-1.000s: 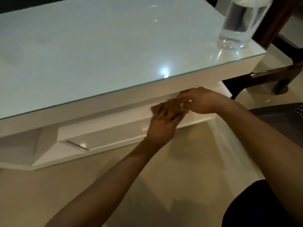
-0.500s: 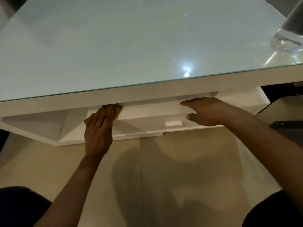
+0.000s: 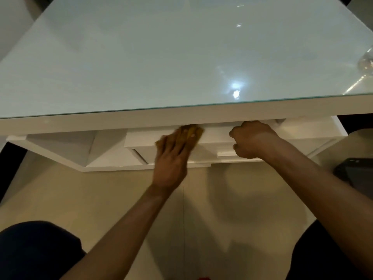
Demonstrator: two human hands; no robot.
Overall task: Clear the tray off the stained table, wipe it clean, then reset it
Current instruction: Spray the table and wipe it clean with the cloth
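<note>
- My left hand (image 3: 171,158) — fingers flat, pressing the yellow cloth (image 3: 193,132) on the drawer front (image 3: 139,142) beneath the table (image 3: 181,57) near edge; cloth could bunch or slip out.
- My right hand (image 3: 250,138) — curled, bracing the shelf; grip unclear.
- Glass bottle (image 3: 366,62), right edge — a jolt may tip it.
- Tray: not in view.

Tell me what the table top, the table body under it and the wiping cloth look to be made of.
Table top: seemingly glass, glossy; it mirrors lamp glare and shows a thin greenish edge.
Table body: white, smooth, faintly shiny, probably lacquered or laminated board; which one cannot be told.
Wiping cloth: soft yellow-brown fabric, matte, bunched under the left hand.
</note>
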